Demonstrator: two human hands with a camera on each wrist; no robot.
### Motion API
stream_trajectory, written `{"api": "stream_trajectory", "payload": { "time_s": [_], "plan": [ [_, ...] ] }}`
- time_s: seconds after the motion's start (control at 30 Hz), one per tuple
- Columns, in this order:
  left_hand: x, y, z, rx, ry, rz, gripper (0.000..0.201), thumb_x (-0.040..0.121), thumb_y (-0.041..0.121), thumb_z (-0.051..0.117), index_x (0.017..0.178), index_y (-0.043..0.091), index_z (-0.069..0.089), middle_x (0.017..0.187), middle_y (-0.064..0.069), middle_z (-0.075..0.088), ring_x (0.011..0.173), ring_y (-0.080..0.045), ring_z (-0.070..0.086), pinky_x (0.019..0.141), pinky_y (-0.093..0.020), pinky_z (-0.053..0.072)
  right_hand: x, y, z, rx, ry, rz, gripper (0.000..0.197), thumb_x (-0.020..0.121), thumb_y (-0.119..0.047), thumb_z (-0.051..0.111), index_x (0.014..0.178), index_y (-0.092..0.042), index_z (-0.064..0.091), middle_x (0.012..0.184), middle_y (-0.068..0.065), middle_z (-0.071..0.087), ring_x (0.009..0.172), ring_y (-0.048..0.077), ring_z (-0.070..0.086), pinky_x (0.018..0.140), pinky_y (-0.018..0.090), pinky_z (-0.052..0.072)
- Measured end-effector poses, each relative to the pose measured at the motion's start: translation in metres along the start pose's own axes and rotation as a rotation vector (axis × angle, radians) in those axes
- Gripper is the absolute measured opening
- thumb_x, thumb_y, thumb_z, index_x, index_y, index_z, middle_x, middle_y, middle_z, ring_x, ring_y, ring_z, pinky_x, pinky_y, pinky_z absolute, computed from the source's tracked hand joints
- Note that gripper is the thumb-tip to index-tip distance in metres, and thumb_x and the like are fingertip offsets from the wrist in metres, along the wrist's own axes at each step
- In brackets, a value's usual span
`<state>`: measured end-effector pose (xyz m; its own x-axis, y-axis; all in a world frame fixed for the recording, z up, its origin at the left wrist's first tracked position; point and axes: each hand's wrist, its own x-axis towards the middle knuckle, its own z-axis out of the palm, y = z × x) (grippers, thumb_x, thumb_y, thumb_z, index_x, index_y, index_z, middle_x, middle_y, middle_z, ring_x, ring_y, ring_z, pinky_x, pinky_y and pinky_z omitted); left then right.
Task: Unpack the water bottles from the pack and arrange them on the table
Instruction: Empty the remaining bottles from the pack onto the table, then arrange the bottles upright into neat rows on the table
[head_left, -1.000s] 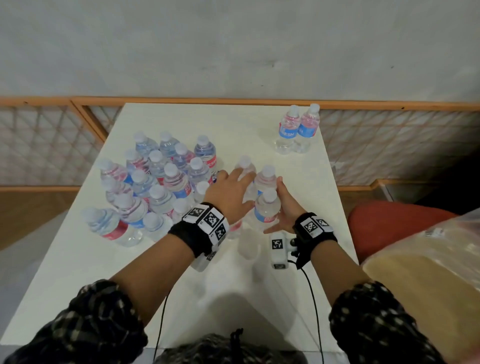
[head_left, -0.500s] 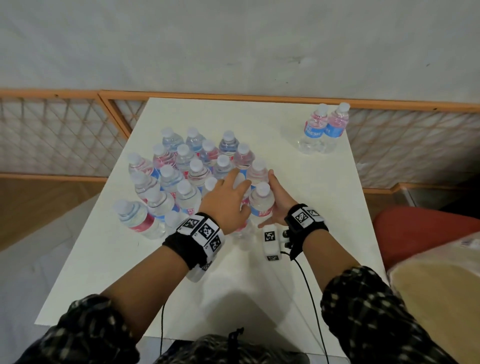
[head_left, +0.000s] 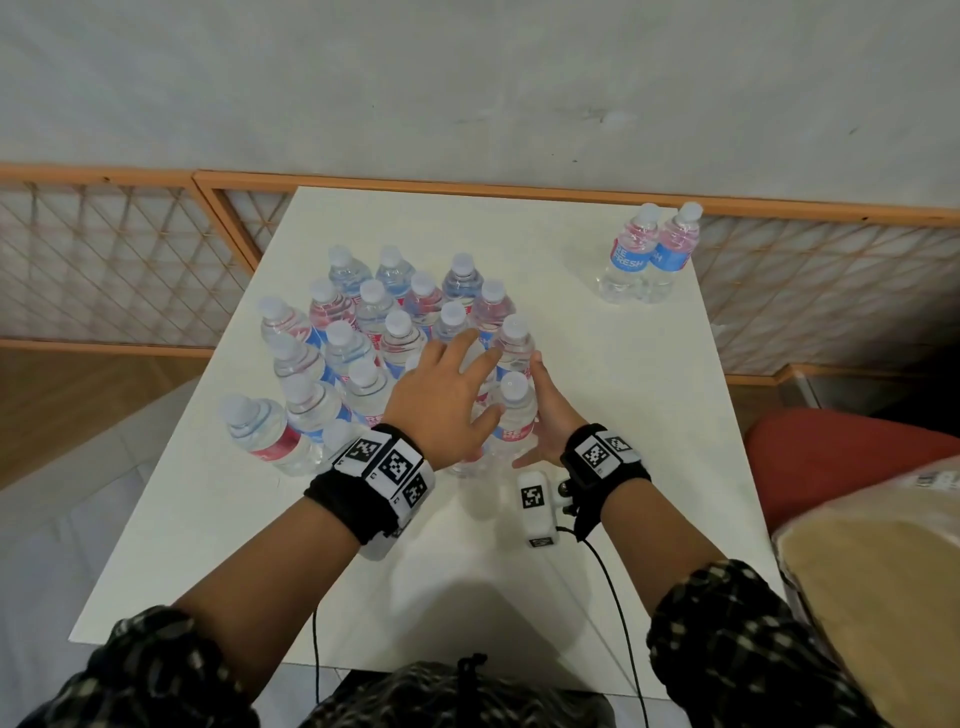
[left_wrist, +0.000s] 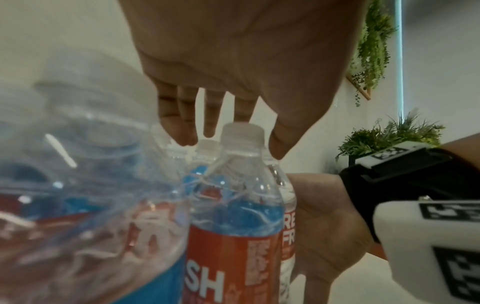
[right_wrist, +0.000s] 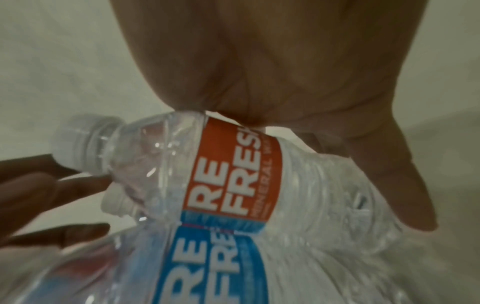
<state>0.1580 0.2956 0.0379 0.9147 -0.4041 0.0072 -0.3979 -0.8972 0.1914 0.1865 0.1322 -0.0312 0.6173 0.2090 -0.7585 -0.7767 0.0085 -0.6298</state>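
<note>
Several clear water bottles (head_left: 395, 338) with white caps and red or blue labels stand bunched on the white table (head_left: 623, 415). My left hand (head_left: 457, 384) is spread over the caps at the bunch's near right corner, fingers straight; in the left wrist view the fingertips (left_wrist: 182, 135) hang just above a cap. My right hand (head_left: 548, 410) lies flat against the right side of the nearest bottle (head_left: 514, 410). The right wrist view shows that palm on an orange-labelled bottle (right_wrist: 233, 174). Two more bottles (head_left: 644, 254) stand apart at the table's far right.
One bottle (head_left: 265, 431) at the bunch's near left corner stands a little apart from the rest. A wooden lattice rail (head_left: 104, 260) runs behind the table. A red seat (head_left: 852, 457) and a plastic-wrapped bundle (head_left: 883, 597) are close on the right.
Both hands have slid the near right bottles leftward against the bunch, and the gap between them has closed. My view has shifted so the table sits further right.
</note>
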Motion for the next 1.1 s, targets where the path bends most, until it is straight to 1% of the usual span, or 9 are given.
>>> {"api": "stream_trajectory", "payload": {
  "time_s": [0.17, 0.3, 0.33, 0.4, 0.5, 0.63, 0.73, 0.83, 1.1],
  "plan": [
    [-0.007, -0.002, 0.006, 0.046, -0.058, 0.093, 0.071, 0.083, 0.046, 0.046, 0.148, 0.030, 0.022, 0.158, -0.001, 0.014, 0.145, -0.030, 0.011, 0.108, -0.049, 0.029, 0.004, 0.009, 0.009, 0.035, 0.028, -0.054, 0.088, 0.054, -0.092, 0.043, 0.131, -0.051, 0.039, 0.144, 0.000, 0.043, 0.123, 0.033, 0.045, 0.076, 0.060, 0.048],
    [-0.008, 0.004, 0.011, -0.004, -0.033, 0.154, 0.068, 0.079, 0.051, 0.049, 0.143, 0.034, 0.034, 0.157, 0.000, 0.021, 0.146, -0.031, 0.009, 0.112, -0.049, 0.022, 0.012, 0.020, 0.016, 0.023, -0.005, -0.106, 0.130, 0.024, -0.099, 0.048, 0.141, -0.055, 0.014, 0.151, -0.009, 0.029, 0.128, 0.034, 0.042, 0.073, 0.062, 0.050],
    [-0.005, 0.004, 0.013, -0.010, -0.034, 0.144, 0.066, 0.080, 0.053, 0.050, 0.141, 0.034, 0.037, 0.156, 0.001, 0.022, 0.146, -0.031, 0.008, 0.113, -0.050, 0.022, 0.007, 0.019, 0.021, 0.011, -0.011, -0.100, 0.128, 0.029, -0.101, 0.043, 0.143, -0.054, 0.007, 0.153, -0.009, 0.027, 0.127, 0.033, 0.044, 0.073, 0.060, 0.052],
    [0.001, 0.003, 0.015, -0.004, -0.055, 0.135, 0.061, 0.084, 0.054, 0.052, 0.140, 0.034, 0.039, 0.157, 0.001, 0.021, 0.147, -0.030, 0.004, 0.114, -0.051, 0.023, -0.013, 0.012, 0.029, -0.042, 0.013, -0.111, 0.100, 0.062, -0.093, 0.033, 0.144, -0.051, -0.007, 0.157, -0.012, 0.016, 0.133, 0.031, 0.039, 0.078, 0.055, 0.052],
    [0.010, 0.002, 0.017, -0.011, -0.064, 0.150, 0.055, 0.087, 0.050, 0.052, 0.138, 0.031, 0.041, 0.156, 0.001, 0.021, 0.147, -0.031, 0.000, 0.112, -0.054, 0.027, -0.026, 0.017, 0.009, -0.102, 0.174, -0.153, 0.069, 0.092, -0.063, 0.034, 0.148, -0.043, 0.000, 0.157, -0.009, 0.016, 0.140, 0.025, 0.028, 0.100, 0.054, 0.041],
    [0.013, 0.004, 0.023, -0.012, -0.065, 0.122, 0.056, 0.086, 0.053, 0.046, 0.136, 0.029, 0.044, 0.155, 0.000, 0.026, 0.147, -0.030, -0.002, 0.113, -0.051, 0.026, -0.038, 0.040, -0.059, -0.127, 0.486, -0.176, 0.068, 0.091, -0.048, 0.052, 0.148, -0.027, 0.021, 0.151, 0.005, 0.032, 0.135, 0.025, 0.036, 0.105, 0.044, 0.040],
    [0.010, 0.002, 0.026, -0.051, -0.043, 0.120, 0.067, 0.077, 0.060, 0.033, 0.132, 0.027, 0.049, 0.150, -0.002, 0.037, 0.147, -0.031, 0.002, 0.112, -0.051, 0.028, -0.061, 0.059, -0.121, -0.083, 0.709, -0.180, 0.074, 0.090, -0.043, 0.056, 0.149, -0.019, 0.019, 0.152, 0.008, 0.030, 0.136, 0.028, 0.035, 0.111, 0.044, 0.033],
    [0.010, 0.000, 0.027, -0.075, 0.000, 0.135, 0.054, 0.084, 0.050, 0.053, 0.132, 0.024, 0.051, 0.148, -0.004, 0.041, 0.147, -0.030, 0.004, 0.116, -0.048, 0.020, -0.088, 0.082, -0.178, -0.088, 0.915, -0.115, 0.081, 0.089, -0.040, 0.058, 0.151, -0.012, 0.013, 0.154, 0.012, 0.024, 0.139, 0.031, 0.030, 0.113, 0.039, 0.028],
    [0.012, 0.008, 0.026, -0.072, 0.003, 0.077, 0.050, 0.086, 0.039, 0.062, 0.132, 0.025, 0.051, 0.149, -0.003, 0.039, 0.147, -0.027, 0.003, 0.117, -0.044, 0.014, -0.120, 0.124, -0.240, -0.040, 1.016, 0.070, 0.082, 0.088, -0.050, 0.053, 0.150, -0.011, 0.015, 0.153, 0.017, 0.024, 0.137, 0.038, 0.030, 0.113, 0.043, 0.027]
  ]
}}
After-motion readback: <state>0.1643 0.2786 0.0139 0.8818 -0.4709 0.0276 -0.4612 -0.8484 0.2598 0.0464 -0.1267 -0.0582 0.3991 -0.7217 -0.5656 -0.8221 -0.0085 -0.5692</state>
